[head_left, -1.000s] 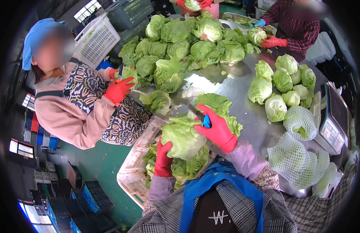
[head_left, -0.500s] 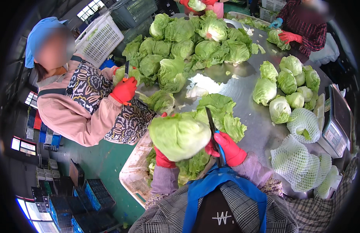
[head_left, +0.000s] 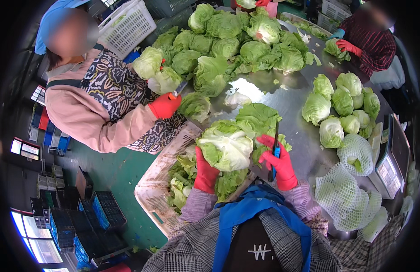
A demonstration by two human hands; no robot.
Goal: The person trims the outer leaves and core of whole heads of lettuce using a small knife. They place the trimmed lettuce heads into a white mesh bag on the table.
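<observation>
In my red-gloved left hand (head_left: 206, 171) rests a pale green head of lettuce (head_left: 228, 147), its whitish ribs turned upward, above the crate of leaves. My right hand (head_left: 282, 168), also in a red glove, keeps a knife (head_left: 276, 149) with a black blade and blue handle against its palm, the blade pointing away from me. Its thumb and forefinger are spread beside loose outer leaves (head_left: 260, 119) at the lettuce's right side. Whether those fingers touch a leaf I cannot tell.
A pinkish-white crate (head_left: 149, 186) of trimmings stands below my left hand. Lettuces (head_left: 223, 47) are heaped across the steel table (head_left: 289, 120); trimmed heads (head_left: 331, 131), foam nets (head_left: 341, 199) and a scale (head_left: 389, 156) lie right. A co-worker (head_left: 101, 109) with a knife stands close left.
The lettuce has turned over and moved right, showing its ribs. My right hand has opened its fingers and moved right with the knife. The co-worker's knife hand has come lower.
</observation>
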